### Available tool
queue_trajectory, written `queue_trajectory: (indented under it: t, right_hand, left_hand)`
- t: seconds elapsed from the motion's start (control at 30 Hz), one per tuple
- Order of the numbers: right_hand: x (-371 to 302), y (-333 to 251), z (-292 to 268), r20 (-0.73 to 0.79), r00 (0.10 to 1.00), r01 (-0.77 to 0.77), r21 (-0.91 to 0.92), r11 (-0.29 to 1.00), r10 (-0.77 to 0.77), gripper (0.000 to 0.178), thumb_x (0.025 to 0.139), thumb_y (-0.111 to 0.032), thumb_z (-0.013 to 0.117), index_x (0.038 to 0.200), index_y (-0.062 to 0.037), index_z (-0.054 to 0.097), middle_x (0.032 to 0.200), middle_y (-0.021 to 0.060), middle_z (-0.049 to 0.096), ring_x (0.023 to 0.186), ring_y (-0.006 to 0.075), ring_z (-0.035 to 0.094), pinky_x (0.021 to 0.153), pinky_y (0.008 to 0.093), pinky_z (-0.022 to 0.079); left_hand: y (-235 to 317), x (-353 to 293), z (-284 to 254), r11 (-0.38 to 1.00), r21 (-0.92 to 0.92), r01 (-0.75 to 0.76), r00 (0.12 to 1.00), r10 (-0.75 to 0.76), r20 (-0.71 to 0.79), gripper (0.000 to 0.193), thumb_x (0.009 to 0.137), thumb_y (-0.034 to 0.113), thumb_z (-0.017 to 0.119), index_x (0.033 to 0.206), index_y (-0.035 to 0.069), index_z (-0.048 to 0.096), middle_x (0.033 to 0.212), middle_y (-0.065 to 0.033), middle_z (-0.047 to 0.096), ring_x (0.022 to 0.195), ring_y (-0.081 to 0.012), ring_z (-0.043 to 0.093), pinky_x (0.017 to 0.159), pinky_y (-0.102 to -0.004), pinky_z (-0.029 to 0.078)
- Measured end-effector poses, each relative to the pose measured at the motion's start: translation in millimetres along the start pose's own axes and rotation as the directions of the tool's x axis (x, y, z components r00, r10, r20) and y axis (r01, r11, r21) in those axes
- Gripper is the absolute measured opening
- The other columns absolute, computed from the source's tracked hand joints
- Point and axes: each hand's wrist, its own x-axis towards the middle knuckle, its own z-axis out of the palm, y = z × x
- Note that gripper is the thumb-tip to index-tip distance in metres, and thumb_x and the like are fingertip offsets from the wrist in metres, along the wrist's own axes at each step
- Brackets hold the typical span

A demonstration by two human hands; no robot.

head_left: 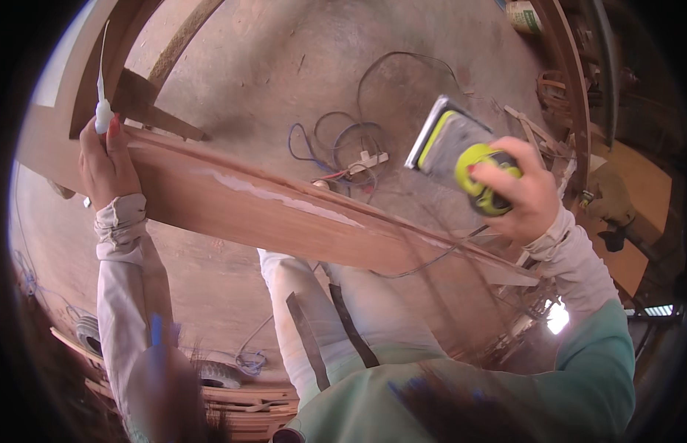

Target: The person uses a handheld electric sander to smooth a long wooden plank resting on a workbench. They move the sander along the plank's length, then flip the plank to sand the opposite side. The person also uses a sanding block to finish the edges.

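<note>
A long reddish-brown wooden board (232, 210), part of a curved wooden frame, slants from upper left to lower right before me. Along its upper face runs an uneven pale whitish streak (284, 201). At the board's left end, my left hand (111, 166) is closed around a small white bottle (102, 117) with a long thin nozzle pointing up; most of its body is hidden. My right hand (524, 196) grips a lime-green and black electric sander (461, 144), raised off the board with its flat pad turned to the upper left.
A white power strip (368, 162) with tangled cords lies on the concrete floor (284, 88) beyond the board. Wood scraps (535, 129) and a bucket (523, 18) are at the right. Tyres (219, 373) and stacked wood (247, 406) lie near the lower left. A dark cable (432, 260) crosses the board.
</note>
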Motion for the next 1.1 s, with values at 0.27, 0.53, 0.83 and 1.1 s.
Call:
queue_trajectory:
  t: [0.27,0.53,0.83,1.1]
  right_hand:
    - [-129.0,-1.0,-18.7,-0.315,0.861,-0.378,0.131,0.916,0.400,0.071,0.058,0.004,0.076,0.124,-0.0123,0.054,0.119,0.0167,0.049,0.102,0.0347,0.055,0.089,0.0390,0.047]
    - [-251.9,-78.0,0.2,-0.354,0.629,-0.623,0.305,0.721,0.692,0.062,0.061,0.003,0.073,0.118,-0.0069,0.051,0.114,0.0162,0.050,0.107,0.0346,0.052,0.095,0.0401,0.042]
    - [-345.7,-163.1,68.1,-0.387,-0.001,-0.729,0.632,0.265,0.922,0.064,0.060,-0.003,0.076,0.119,-0.0104,0.053,0.109,0.0133,0.053,0.102,0.0326,0.054,0.090,0.0412,0.045]
    - [-401.1,-170.4,196.8,-0.183,-0.543,-0.510,0.847,-0.149,0.819,0.068,0.060,-0.012,0.078,0.123,-0.0131,0.052,0.111,0.0151,0.054,0.103,0.0335,0.055,0.091,0.0417,0.047]
  left_hand:
    - [-0.8,-1.6,0.1,0.998,-0.034,0.055,0.998,-0.054,0.012,0.034,0.101,0.025,0.054,0.118,-0.004,0.057,0.100,-0.0193,0.067,0.088,-0.0334,0.064,0.079,-0.0416,0.049]
    - [-15.7,-2.3,5.3,0.976,-0.214,0.046,0.998,-0.053,-0.030,0.032,0.101,0.024,0.053,0.120,-0.002,0.054,0.097,-0.0156,0.062,0.087,-0.0273,0.061,0.079,-0.0388,0.048]
    - [96.6,-103.9,-25.8,0.799,-0.538,0.266,0.937,-0.084,0.339,0.029,0.105,0.028,0.045,0.118,0.002,0.047,0.104,-0.0084,0.056,0.088,-0.0179,0.057,0.088,-0.0357,0.046]
    - [152.0,-90.6,73.1,0.670,-0.684,0.289,0.835,0.174,0.522,0.027,0.103,0.020,0.048,0.119,-0.001,0.042,0.095,-0.0131,0.060,0.079,-0.0184,0.061,0.077,-0.0337,0.053]
